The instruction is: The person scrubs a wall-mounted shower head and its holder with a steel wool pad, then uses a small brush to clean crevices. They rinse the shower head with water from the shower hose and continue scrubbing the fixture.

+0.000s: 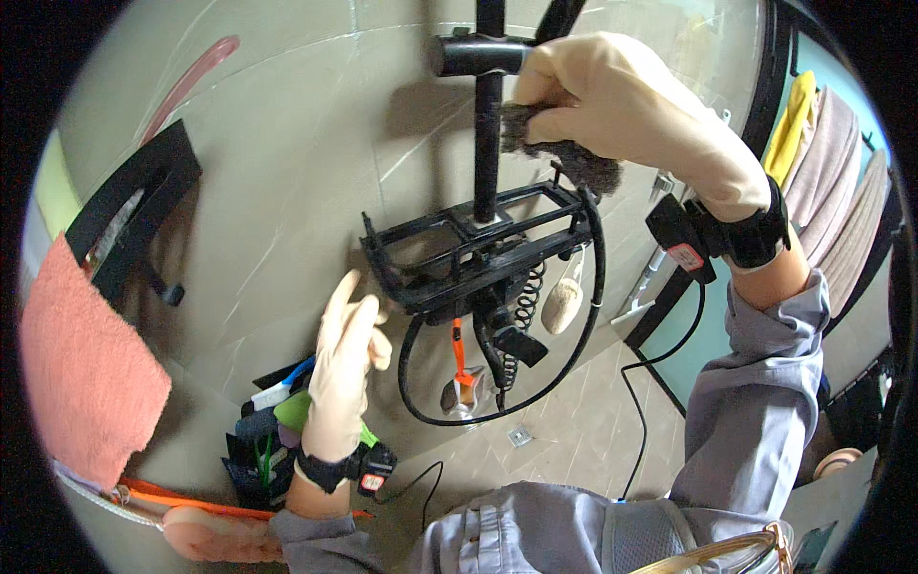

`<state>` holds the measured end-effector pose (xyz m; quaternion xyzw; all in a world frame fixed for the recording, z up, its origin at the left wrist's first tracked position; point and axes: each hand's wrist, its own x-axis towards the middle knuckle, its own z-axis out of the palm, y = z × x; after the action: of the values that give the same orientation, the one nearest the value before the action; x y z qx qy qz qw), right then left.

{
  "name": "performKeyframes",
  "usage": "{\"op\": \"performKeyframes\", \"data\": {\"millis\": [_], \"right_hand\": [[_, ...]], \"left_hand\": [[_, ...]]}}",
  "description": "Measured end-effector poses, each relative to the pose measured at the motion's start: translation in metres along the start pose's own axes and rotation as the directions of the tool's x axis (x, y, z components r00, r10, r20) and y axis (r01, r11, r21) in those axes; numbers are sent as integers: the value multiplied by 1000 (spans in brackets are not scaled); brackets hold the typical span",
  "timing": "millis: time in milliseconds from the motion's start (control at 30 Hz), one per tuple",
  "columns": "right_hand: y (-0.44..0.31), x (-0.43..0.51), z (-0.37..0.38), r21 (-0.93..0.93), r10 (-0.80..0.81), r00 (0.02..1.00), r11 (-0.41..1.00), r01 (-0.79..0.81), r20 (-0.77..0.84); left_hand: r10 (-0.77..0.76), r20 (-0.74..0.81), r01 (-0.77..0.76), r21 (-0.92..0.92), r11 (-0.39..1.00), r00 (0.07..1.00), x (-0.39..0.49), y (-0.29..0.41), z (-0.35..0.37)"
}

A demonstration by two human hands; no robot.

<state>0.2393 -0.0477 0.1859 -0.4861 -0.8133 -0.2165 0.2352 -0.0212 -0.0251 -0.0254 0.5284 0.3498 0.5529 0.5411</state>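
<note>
My right hand (617, 107), in a cream rubber glove, pinches a dark, fuzzy scouring pad (566, 154) at the upper centre right. The pad is beside a black vertical pipe (488, 143) fixed along the tiled wall. Below, the pipe meets a black wire rack (480, 240) with a shower valve under it and a looped black hose (594, 301). My left hand (341, 373), gloved likewise, is raised at lower left of the rack with its fingers apart and nothing in it. A pumice-like oval stone (562, 306) and an orange strap (459, 348) hang beneath the rack.
A black wall shelf (147, 208) and a pink towel (93, 373) are at left. Brushes and cloths fill a dark holder (251, 466) behind my left hand. Towels (825, 165) hang at right by a black-framed door. A drain (518, 435) lies in the tiled floor.
</note>
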Motion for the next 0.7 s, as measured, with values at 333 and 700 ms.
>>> {"op": "performKeyframes", "data": {"millis": [333,700], "right_hand": [[95,-48,14,78,210,973,976,-202,-101],[133,12,98,148,-67,995,987,55,71]], "left_hand": [[141,-77,-129,147,981,987,-6,-7,12],[505,138,-445,699,559,852,11,-12,31]]}}
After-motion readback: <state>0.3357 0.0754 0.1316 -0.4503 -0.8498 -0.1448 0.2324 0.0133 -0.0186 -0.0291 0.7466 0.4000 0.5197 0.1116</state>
